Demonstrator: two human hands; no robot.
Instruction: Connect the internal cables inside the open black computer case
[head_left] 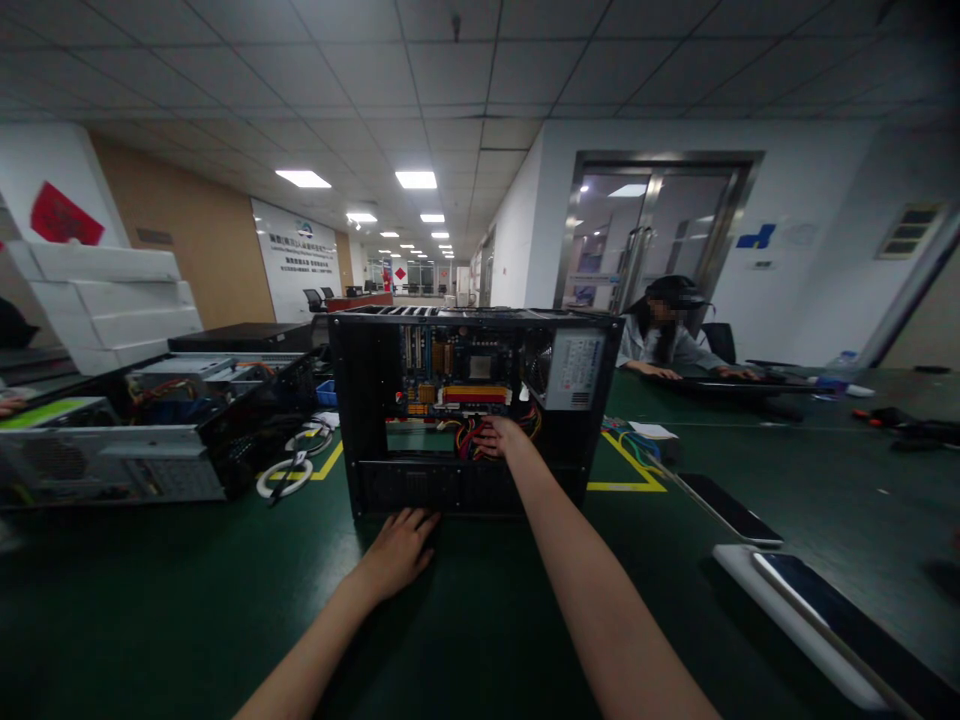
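A black computer case (345, 400) stands upright on the green table, its open side facing me. Inside it are a motherboard (420, 365), a power supply (577, 370) at the upper right and a bundle of coloured cables (466, 440). My right hand (498, 438) reaches into the case at the cable bundle, its fingers bent against the wires; how firmly they grip is unclear. My left hand (400, 548) lies on the table against the case's lower front edge, fingers spread, holding nothing.
At the left lie another opened case (165, 460), white boxes (127, 300) and coiled white cable (285, 478). To the right are a phone (731, 508), a white device (795, 620) and a bottle (836, 375). A person (667, 335) sits behind the table's right side.
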